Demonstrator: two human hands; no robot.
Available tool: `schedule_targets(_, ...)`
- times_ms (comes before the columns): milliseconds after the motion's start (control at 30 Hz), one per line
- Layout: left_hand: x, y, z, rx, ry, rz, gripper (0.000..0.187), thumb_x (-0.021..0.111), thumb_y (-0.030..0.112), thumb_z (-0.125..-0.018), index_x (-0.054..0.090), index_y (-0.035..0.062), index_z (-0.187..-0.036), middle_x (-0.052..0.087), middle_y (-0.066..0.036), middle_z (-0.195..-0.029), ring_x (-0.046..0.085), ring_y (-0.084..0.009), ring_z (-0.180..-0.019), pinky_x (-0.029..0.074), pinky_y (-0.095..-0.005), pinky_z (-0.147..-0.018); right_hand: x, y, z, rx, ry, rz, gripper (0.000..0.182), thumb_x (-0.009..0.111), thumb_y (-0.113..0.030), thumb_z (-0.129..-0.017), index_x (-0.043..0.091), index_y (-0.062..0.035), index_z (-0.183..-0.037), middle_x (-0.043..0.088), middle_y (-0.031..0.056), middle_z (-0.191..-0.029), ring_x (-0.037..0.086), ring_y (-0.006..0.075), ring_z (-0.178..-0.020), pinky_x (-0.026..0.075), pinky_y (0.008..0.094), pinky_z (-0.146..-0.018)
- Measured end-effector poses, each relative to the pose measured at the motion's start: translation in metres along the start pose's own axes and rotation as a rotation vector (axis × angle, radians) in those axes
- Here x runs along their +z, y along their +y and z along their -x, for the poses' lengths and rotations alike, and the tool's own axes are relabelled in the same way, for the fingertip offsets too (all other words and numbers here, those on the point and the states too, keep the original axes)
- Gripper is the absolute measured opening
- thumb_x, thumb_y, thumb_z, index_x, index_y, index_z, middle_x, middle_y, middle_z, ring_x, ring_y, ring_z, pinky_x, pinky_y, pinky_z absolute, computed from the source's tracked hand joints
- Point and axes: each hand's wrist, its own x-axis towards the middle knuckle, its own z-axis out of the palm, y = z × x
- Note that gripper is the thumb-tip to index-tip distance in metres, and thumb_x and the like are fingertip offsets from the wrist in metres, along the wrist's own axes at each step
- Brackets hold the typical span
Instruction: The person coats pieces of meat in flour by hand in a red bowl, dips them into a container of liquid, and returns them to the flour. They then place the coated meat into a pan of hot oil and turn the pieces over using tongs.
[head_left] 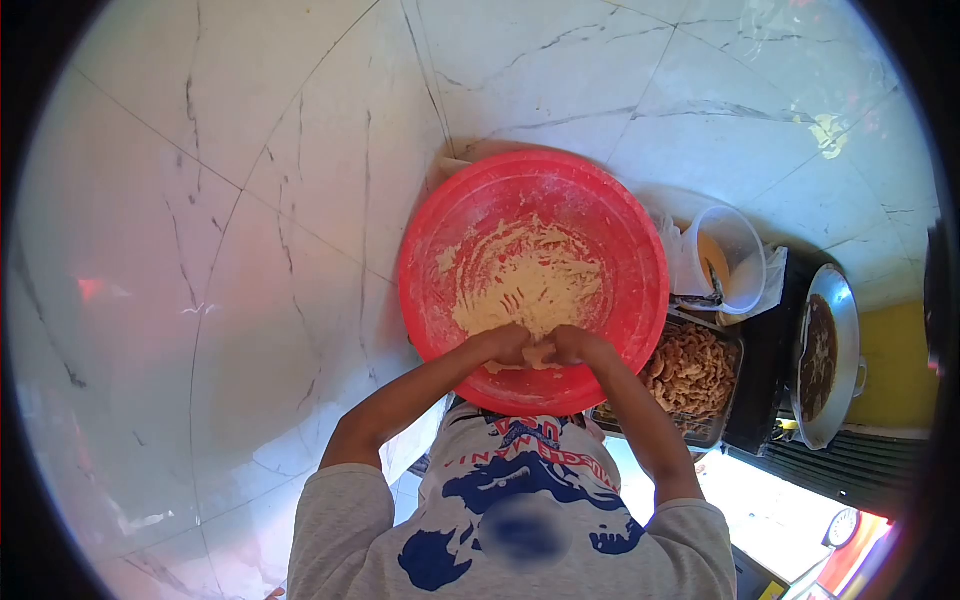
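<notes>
Lying right between the fingers is a pale, floury lump (pixel 538 354). The left hand (pixel 508 343) and the right hand (pixel 572 345) are close together, with their fingers curled in by the lump. I cannot tell how tight the fingers are. Just past the fingers, a big patch of flour (pixel 540 270) lies on the bottom of a round red tub (pixel 411 285). The lump and both hands are over the near side of this tub. The gray shirt (pixel 500 480) is on the near side of the fingers. To the right of the fingers, a dark tray (pixel 739 385) is full of brown pieces (pixel 690 370). Farther away and to the right is a see-through bucket (pixel 747 245) with yellow stuff inside. Farthest right of the fingers is a shiny pan (pixel 848 372) with something brown in it.
</notes>
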Motion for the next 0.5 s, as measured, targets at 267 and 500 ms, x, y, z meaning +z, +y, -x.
schedule_targets(267, 0.018, 0.003, -0.002, 0.103, -0.19, 0.075, 0.033, 0.069, 0.025, -0.076, 0.065, 0.0038, -0.101, 0.067, -0.015, -0.091, 0.063, -0.0245, -0.084, 0.047, -0.036, -0.076, -0.012, -0.032, 0.015, -0.047, -0.191, 0.037, 0.048, 0.074, -0.043, -0.069, 0.068, -0.0121, -0.105, 0.068, 0.0142, -0.099, 0.064, 0.0256, -0.092, 0.049, 0.0338, -0.082)
schedule_targets(500, 0.012, -0.012, -0.009, 0.116, -0.163, 0.226, 0.029, 0.07, 0.025, -0.077, 0.064, 0.0008, -0.092, 0.065, -0.014, -0.076, 0.058, -0.0225, -0.069, 0.045, -0.0368, -0.066, -0.004, -0.015, 0.005, -0.032, -0.105, 0.057, 0.034, 0.077, -0.035, -0.069, 0.07, -0.0073, -0.088, 0.066, 0.0159, -0.079, 0.065, 0.0258, -0.075, 0.048, 0.0374, -0.068)
